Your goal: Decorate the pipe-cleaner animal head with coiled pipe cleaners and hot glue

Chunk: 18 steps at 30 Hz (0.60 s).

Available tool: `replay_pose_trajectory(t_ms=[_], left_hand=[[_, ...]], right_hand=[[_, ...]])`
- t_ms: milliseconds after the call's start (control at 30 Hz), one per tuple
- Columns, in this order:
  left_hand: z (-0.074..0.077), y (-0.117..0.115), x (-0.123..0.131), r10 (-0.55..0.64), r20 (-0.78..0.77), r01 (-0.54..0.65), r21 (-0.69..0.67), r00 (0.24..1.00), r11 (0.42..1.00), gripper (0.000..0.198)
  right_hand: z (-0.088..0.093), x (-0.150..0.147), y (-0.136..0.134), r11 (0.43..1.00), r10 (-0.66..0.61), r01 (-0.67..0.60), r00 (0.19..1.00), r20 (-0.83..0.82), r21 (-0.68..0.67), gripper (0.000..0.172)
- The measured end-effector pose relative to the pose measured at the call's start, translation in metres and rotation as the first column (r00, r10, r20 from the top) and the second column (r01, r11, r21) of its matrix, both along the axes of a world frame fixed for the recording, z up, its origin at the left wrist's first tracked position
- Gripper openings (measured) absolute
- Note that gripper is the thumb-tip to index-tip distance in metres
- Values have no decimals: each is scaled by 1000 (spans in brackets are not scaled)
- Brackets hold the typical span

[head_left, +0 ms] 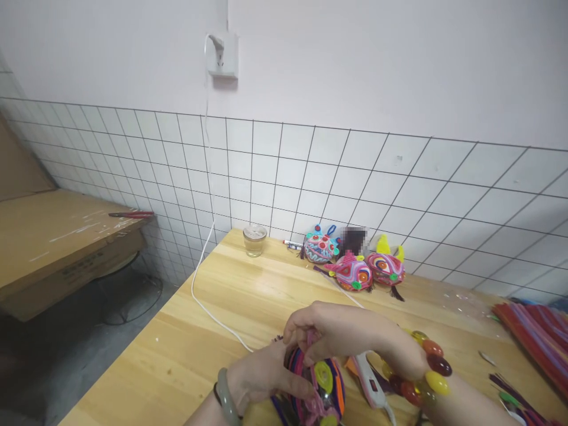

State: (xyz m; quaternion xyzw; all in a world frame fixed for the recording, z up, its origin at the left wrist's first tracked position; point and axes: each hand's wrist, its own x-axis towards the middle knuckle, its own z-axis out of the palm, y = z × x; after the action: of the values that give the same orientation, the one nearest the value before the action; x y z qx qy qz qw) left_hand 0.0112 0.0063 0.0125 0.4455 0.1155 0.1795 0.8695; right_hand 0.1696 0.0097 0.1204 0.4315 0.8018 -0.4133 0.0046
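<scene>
Both my hands work on a colourful pipe-cleaner ornament (pixel 326 387) at the near edge of the wooden table (pixel 231 307). My left hand (pixel 266 378), with a grey-green bangle on its wrist, grips the ornament from the left side. My right hand (pixel 341 334), wearing a bracelet of large coloured beads, reaches over the top and pinches a pink strand on the ornament. A white glue gun (pixel 370 384) lies just right of the ornament, under my right wrist.
Three finished pipe-cleaner ornaments (pixel 355 269) sit by the tiled wall, with a small glass jar (pixel 254 239) left of them. A white cable (pixel 208 307) runs from a wall socket (pixel 223 54) across the table. Bundled pipe cleaners (pixel 539 337) lie at the right. A lower bench (pixel 53 236) stands left.
</scene>
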Motion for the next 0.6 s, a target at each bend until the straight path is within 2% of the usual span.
replay_pose_trajectory(t_ms=[167,367,433,600], left_hand=[[2,-2,0,64,-43,-65,-13,997,998,69],[1,-3,0,133,-145,-137,-21,980,990,70],[1,-2,0,132,-116,-137,-34,984,990,69],[0,0,-2,122,-70,-128,-92,990,987,70]], right_hand=[[0,-1,-3,998,-2,0,999,33,61,34],[-5,0,0,1000,19,-19,999,-42,9,35],[-3,3,1,1000,-9,10,998,-67,22,34],[4,20,4,992,-120,123,979,-165,4,18]])
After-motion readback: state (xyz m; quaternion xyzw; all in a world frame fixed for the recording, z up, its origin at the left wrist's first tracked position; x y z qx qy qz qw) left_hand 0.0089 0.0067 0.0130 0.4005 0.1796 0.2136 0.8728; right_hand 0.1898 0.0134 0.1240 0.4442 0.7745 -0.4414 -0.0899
